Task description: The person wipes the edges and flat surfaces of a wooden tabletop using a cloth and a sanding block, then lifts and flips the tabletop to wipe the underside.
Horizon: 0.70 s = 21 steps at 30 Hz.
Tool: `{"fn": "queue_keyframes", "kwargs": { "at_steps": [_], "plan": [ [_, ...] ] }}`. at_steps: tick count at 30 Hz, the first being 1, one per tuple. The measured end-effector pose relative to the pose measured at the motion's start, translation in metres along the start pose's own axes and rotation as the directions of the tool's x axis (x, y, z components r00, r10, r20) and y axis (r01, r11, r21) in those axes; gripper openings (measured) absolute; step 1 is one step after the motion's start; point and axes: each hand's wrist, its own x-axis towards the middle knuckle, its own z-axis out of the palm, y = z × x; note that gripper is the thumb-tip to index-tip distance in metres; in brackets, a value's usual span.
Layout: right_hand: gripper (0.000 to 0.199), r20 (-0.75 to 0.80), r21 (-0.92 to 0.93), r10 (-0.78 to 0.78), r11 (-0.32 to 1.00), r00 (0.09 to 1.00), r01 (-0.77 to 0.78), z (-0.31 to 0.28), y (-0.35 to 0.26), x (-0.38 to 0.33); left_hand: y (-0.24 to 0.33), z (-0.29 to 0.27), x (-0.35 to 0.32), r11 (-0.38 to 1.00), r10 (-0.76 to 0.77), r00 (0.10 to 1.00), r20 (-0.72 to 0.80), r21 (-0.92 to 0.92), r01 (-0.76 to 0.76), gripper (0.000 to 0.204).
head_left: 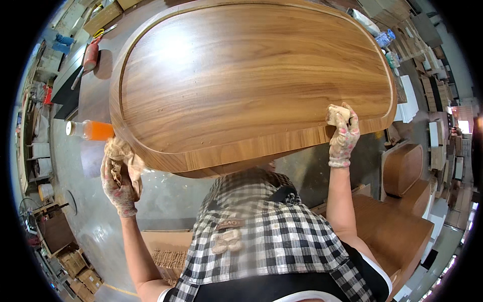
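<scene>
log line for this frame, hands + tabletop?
left hand: rag against tabletop edge | right hand: gripping front rim | orange bottle: beside

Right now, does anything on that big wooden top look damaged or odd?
Only small things: a few pale specks dot the wooden top near its front edge. The left hand holds a crumpled cloth there; the right hand grips the rim.

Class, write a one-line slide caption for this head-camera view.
Gloved left hand with rag and right hand grip a wooden tabletop.

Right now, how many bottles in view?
2. An orange bottle with a white cap lies on the grey surface just left of the wooden tabletop, above the left hand. A clear plastic bottle sits at upper right. More may be hidden behind the tabletop.
</scene>
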Motion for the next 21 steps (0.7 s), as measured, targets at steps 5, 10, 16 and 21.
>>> {"fn": "queue_keyframes", "kwargs": {
  "at_steps": [5, 10, 16, 21],
  "plan": [
    [0.035, 0.033, 0.107, 0.021, 0.994, 0.999, -0.025, -0.004, -0.012, 0.003, 0.085, 0.069, 0.008, 0.776, 0.249, 0.779, 0.576, 0.362, -0.516, 0.049],
    [0.039, 0.008, 0.089, 0.02, 0.996, 1.0, -0.021, -0.023, -0.019, -0.01, 0.12, 0.087, 0.005, 0.611, 0.104, 0.644, 0.758, 0.463, -0.642, 0.068],
    [0.038, -0.19, -0.12, -0.054, 0.992, 0.98, 0.031, -0.075, -0.042, -0.028, 0.123, 0.102, -0.009, 0.621, 0.159, 0.669, 0.726, 0.453, -0.639, 0.07],
    [0.041, -0.268, -0.4, -0.189, 0.914, 0.945, 0.069, -0.114, -0.024, -0.031, 0.144, 0.113, -0.057, 0.624, 0.168, 0.63, 0.758, 0.413, -0.663, 0.051]
  ]
}}
